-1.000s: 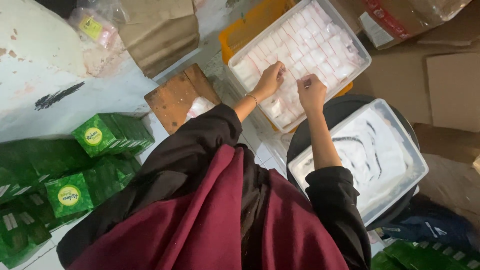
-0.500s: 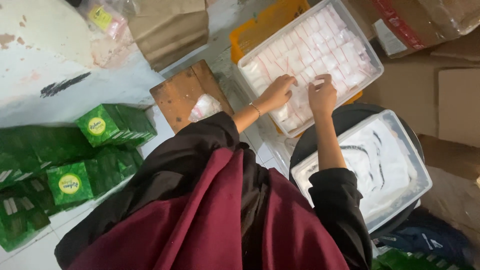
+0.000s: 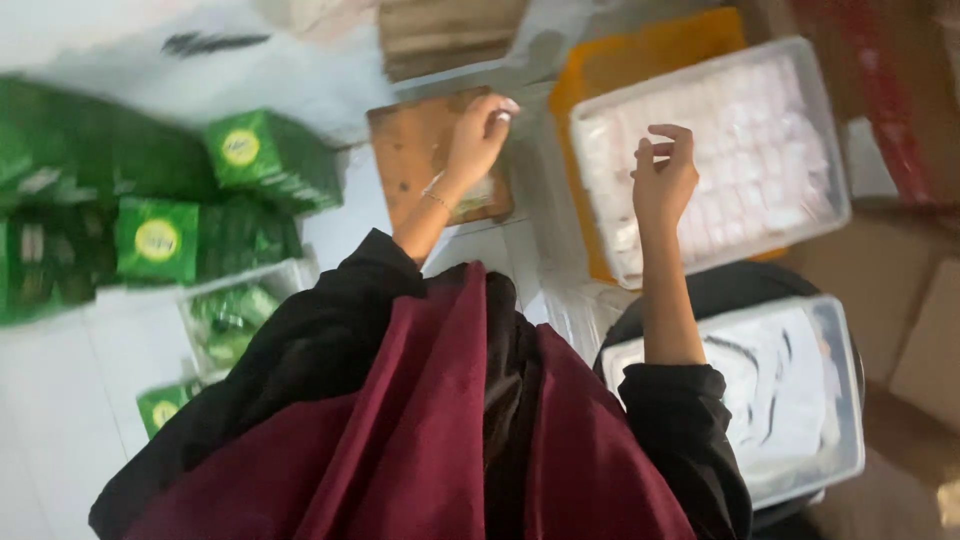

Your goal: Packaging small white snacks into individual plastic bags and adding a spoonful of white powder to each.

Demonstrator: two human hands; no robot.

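Green boxes [image 3: 270,160] w/ yellow round labels, left.

In the upper right of the frame a tray [image 3: 830,215] holds rows of small packets [image 3: 740,150]; the wooden board [image 3: 415,150] lies to its left, cartons [image 3: 270,160] at far left, another tray [image 3: 845,440] at lower right

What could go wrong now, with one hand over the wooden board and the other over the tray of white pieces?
1. The left hand seems to pinch a small white piece over the wooden board; it might slip.
2. The clear tray of white pieces lies on an orange tray, and could slide if pushed.
3. The right hand hovers above the pieces and may disturb them.
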